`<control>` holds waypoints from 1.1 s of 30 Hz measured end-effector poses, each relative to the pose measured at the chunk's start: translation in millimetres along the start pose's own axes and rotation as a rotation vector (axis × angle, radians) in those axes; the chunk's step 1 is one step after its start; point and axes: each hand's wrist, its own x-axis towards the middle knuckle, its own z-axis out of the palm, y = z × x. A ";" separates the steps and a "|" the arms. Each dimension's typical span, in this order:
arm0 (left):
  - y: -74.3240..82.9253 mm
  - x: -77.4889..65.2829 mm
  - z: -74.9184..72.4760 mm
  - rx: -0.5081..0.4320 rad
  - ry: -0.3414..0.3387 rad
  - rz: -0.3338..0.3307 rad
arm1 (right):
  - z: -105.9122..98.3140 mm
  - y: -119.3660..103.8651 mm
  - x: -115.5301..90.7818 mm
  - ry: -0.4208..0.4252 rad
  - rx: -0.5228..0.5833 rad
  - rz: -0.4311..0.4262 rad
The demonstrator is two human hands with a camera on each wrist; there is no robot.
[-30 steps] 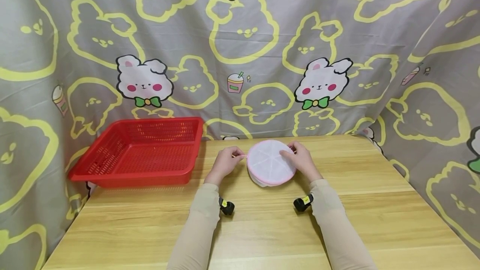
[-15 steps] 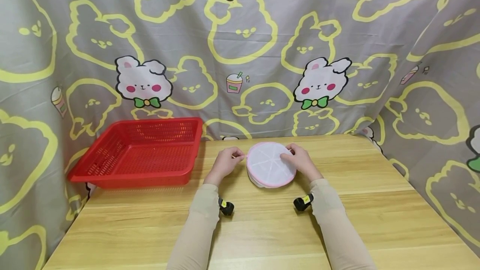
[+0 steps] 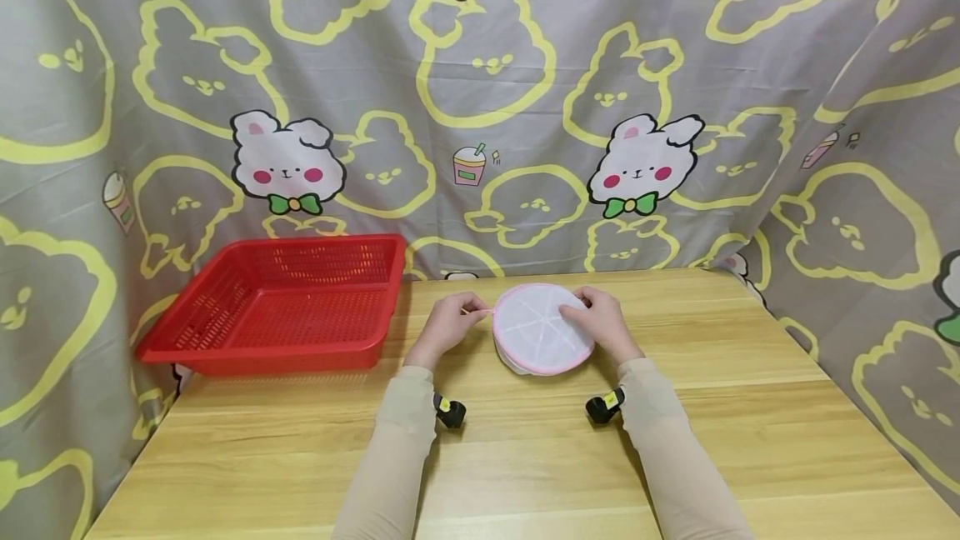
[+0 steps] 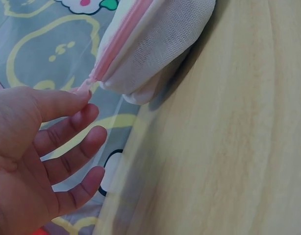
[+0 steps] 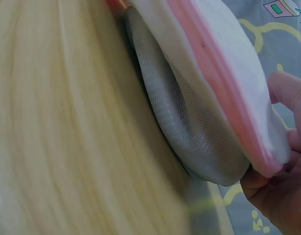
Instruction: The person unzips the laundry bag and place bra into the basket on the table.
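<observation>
A round white mesh laundry bag (image 3: 536, 332) with a pink edge stands low over the wooden table, its flat, spoked top facing up. My left hand (image 3: 450, 323) is at its left side. In the left wrist view, the thumb and forefinger pinch a small pink end (image 4: 85, 87) at the edge, while the other fingers spread loosely. On the opposite side my right hand (image 3: 600, 325) grips the rim, thumb over the top and fingers beneath. The right wrist view shows the bag's soft mesh underside (image 5: 189, 122) sagging towards the table.
A red perforated plastic basket (image 3: 300, 361) stands at the back left of the wooden table (image 3: 517, 473). A grey curtain (image 3: 517, 215) printed with cartoon animals hangs behind the table and along both sides.
The bag's far edge has dipped slightly, and the right thumb has shifted a little on the top. The left hand keeps its pinch at the edge with hardly any movement.
</observation>
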 end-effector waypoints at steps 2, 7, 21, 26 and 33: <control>0.0 0.0 -0.7 -0.005 -0.004 0.004 | 0.5 -0.6 -0.4 0.013 -0.003 0.003; -0.1 0.8 -0.9 -0.024 -0.018 0.010 | 0.4 -3.9 -2.5 0.032 -0.001 0.026; -0.1 1.1 -1.8 -0.062 -0.056 0.029 | -0.5 -5.9 -3.3 0.060 -0.014 0.050; -0.7 0.7 -2.3 -0.080 -0.065 0.032 | -0.7 -7.1 -3.2 0.071 -0.017 0.061; -1.0 0.6 -2.4 -0.101 -0.085 0.035 | -2.7 -9.2 -4.3 0.076 -0.013 0.087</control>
